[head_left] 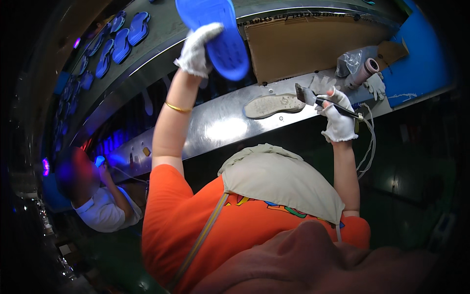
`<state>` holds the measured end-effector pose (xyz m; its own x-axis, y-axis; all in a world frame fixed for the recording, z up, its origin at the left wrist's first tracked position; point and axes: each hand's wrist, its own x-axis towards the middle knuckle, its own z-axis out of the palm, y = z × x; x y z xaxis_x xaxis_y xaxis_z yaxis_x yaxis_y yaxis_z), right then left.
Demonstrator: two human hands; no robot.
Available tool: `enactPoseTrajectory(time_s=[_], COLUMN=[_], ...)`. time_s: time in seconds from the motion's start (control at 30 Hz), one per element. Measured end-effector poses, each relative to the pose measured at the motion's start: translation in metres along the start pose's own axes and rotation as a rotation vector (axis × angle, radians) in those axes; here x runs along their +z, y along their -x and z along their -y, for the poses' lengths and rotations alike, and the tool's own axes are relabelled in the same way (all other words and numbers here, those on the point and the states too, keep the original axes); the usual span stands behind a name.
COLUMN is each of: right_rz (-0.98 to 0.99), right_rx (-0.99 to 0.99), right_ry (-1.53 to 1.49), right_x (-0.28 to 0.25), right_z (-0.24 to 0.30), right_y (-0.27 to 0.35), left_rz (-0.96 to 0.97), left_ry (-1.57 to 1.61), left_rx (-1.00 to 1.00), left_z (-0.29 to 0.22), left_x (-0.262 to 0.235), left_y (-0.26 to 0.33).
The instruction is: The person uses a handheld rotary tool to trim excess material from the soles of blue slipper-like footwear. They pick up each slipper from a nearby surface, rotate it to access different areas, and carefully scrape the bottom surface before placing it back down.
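Observation:
My left hand [197,51], in a white glove, is raised at the top middle. Its fingers are closed round a blue shoe sole [229,56]. To the right, my right hand [339,118] wears a white glove with bare fingertips showing. It grips a flat brush [306,95] by its black handle, bristles pointing left, and thin pale tubing [374,132] trails from the handle end. Just left of the brush, a grey sole-shaped piece [269,106] lies flat on the metal bench [215,128]. The brush tip is close to that piece; contact cannot be made out.
Several blue slippers [139,28] lie on the dark conveyor [164,22] at the far left. Brown cardboard [313,46] stands behind the bench. A pink bottle [366,72], clear plastic bag [353,60] and white gloves [376,86] sit at right. A co-worker [105,208] is at left.

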<state>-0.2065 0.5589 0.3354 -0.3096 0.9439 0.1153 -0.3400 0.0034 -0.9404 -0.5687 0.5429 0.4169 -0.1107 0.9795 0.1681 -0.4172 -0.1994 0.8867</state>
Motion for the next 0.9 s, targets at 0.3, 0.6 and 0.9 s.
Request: enactPoseTrajectory(time_s=[0.3,0.6,0.9], right_rz=[0.088,0.303,0.396], right_rx=[-0.015,-0.602,-0.566], right_ry=[0.054,0.536,0.543], right_x=[0.033,0.061,0.054], right_z=[0.011,0.029,0.016], right_y=[-0.007,-0.015,0.021], left_rz=[0.132,0.115,-0.113], left_ry=[0.816,0.751,0.712], left_rx=[-0.355,-0.423,-0.326], left_z=[0.124,0.134,0.133], left_x=[0.082,0.100,0.103], left_y=[0.070,0.073,0.076])
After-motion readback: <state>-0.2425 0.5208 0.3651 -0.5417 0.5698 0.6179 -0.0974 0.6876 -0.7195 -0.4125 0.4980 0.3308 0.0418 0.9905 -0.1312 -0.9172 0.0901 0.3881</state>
